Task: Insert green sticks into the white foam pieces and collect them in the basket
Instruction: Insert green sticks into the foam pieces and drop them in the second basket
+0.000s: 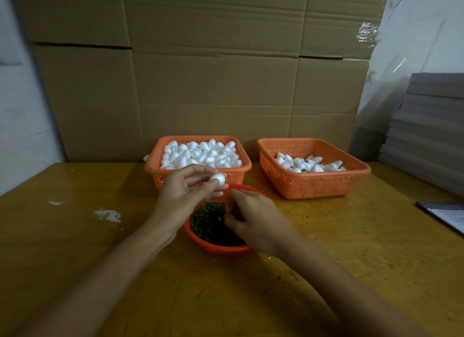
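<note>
My left hand [184, 189] holds a white egg-shaped foam piece [218, 178] between thumb and fingertips, just above the far rim of a round red bowl [221, 248]. The bowl holds a heap of green sticks [207, 221]. Over the bowl's right side, my right hand [251, 218] has its fingers pinched down among the sticks; what they grip is hidden. Behind the bowl, an orange basket [198, 175] is heaped with plain foam pieces [200, 154]. To the right, a second orange basket [313, 183] holds fewer foam pieces [308, 164], with bits of green showing among them.
Everything stands on a yellow wooden table [351, 248] with white crumbs [108, 214] at the left. A wall of cardboard [200, 72] rises behind the baskets. Grey boards [426, 135] are stacked at the far right, and a dark folder [447, 214] lies at the table's right edge.
</note>
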